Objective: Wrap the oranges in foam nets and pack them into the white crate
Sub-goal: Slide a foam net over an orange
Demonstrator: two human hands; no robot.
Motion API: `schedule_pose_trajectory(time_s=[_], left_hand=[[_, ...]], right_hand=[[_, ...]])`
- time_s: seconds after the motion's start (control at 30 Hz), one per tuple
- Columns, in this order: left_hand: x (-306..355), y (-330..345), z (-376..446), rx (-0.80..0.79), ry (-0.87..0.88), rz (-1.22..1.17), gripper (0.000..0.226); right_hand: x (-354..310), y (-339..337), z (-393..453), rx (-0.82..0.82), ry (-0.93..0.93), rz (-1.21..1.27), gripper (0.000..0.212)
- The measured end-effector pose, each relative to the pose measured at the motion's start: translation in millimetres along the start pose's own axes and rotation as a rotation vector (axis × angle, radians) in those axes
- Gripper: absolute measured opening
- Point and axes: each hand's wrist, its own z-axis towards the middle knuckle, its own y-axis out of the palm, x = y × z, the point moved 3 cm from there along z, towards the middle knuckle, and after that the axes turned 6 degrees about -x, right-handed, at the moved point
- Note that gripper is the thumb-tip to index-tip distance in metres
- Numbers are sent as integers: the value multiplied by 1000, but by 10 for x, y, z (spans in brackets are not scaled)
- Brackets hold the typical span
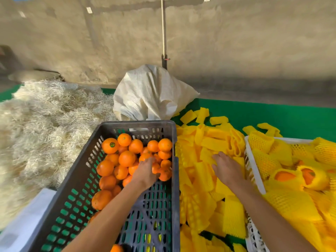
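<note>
- Reaching into the dark grey crate (164,128), the left hand (145,172) is resting on the pile of loose oranges (127,158) near the crate's right wall; the fingers are curling down over the fruit, but honestly can't tell whether they're actually gripping one.
- The oranges are sitting heaped toward the far end of that crate, with its near floor showing bare slots.
- The right hand (227,169) is lying flat, fingers spread and relaxed, on the heap of loose yellow foam nets (205,179) piled between the two crates on the green table (272,115).
- The white crate (254,171) is sitting at the table's right edge, partly running out of view, and it's already holding wrapped oranges (298,176) in yellow nets, a couple with orange peel peeking out the open ends.
- More nets are spilling over the white crate's near rim.
- A white woven sack (151,93) is slumping at the far edge, just behind the grey crate.
- A big tangle of pale straw-like packing fibre (45,120) is covering the table's left side.
</note>
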Motion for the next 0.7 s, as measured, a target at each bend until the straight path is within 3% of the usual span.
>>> schedule_pose_trajectory(time_s=[0.13, 0.2, 0.4, 0.5, 0.6, 0.7], left_hand=[[-73, 234, 179, -233, 54, 152, 86], [-84, 368, 260, -269, 51, 224, 92], [-83, 333, 342, -114, 103, 94, 75], [47, 1, 228, 41, 103, -204, 55], [320, -479, -9, 249, 24, -545, 51], [772, -775, -257, 366, 150, -758, 48]], right_hand=[[-69, 18, -48, 104, 10, 101, 36], [-100, -17, -96, 175, 12, 223, 28], [-112, -126, -342, 367, -79, 290, 29], [-83, -141, -451, 446, -97, 360, 31], [-59, -100, -515, 460, -73, 461, 32], [-74, -91, -536, 405, -10, 649, 37]])
